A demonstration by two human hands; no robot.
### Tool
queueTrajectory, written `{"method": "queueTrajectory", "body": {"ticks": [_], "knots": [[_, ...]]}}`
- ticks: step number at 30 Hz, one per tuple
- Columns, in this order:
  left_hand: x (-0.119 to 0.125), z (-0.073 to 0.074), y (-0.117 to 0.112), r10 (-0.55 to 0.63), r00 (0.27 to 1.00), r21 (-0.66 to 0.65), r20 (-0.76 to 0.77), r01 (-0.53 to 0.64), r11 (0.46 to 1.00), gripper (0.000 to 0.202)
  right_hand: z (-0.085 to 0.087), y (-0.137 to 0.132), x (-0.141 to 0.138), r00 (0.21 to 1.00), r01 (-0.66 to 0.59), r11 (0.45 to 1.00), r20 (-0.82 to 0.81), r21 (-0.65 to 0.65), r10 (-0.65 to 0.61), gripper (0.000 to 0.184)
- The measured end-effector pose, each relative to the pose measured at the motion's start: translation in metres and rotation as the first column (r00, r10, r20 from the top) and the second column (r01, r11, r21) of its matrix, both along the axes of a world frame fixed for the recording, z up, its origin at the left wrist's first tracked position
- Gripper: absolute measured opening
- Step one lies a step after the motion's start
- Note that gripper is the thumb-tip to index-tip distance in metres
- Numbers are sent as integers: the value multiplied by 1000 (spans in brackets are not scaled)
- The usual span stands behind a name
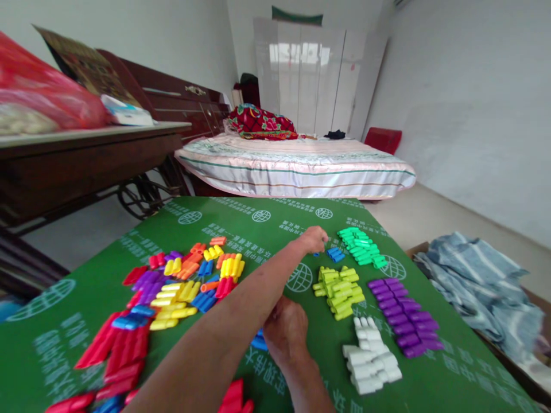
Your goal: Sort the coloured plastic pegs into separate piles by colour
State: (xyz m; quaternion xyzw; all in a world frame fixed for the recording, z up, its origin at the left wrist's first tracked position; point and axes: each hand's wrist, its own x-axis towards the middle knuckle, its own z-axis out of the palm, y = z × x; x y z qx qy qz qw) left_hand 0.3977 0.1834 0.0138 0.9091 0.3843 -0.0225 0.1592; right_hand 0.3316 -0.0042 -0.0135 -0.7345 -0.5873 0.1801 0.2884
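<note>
Probably light, stiff and slippery, the blue pieces (334,254) beside the left hand (314,240) on the green table (245,238) suit a pinch across their sides; that hand and the right hand (289,327) curl, any grip hidden.

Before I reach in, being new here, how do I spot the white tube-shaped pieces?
Find the green tabletop. At its near right, the white tube-shaped pieces lie piled between the right hand and the purple pile. No other pile there is white.

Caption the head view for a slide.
Left hand near blue pieces, right hand below left forearm, among colorful clusters on green tabletop.
</note>
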Motion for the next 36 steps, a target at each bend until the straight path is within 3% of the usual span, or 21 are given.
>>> {"method": "queueTrajectory", "body": {"ticks": [4, 11, 18, 22, 31, 36], "knots": [[-13, -1, 1, 57, 998, 21, -25, -56, 998, 28, 2, 0, 1, 994, -34, 999, -108, -7, 33, 18], [-25, 9, -10, 146, 989, 96, -13, -144, 985, 33, -2, 1, 2, 991, -37, 999, -130, -20, 34, 19], [-36, 16, -27, 251, 958, 92, -138, -240, 966, 38, -3, 0, 0, 988, -40, 999, -151, 1, 40, 19], [-33, 12, -27, 223, 961, 58, -165, -216, 975, 29, -1, -1, 0, 989, -29, 1000, -142, -11, 27, 19], [8, 10, -12, 102, 989, 3, -109, -102, 995, 33, 0, 1, 1, 993, -11, 1000, -119, 12, 12, 18], [12, 8, -14, 18, 995, -19, -95, -20, 1000, 33, 2, 1, 1, 996, -12, 1000, -88, -25, 10, 19]]}}
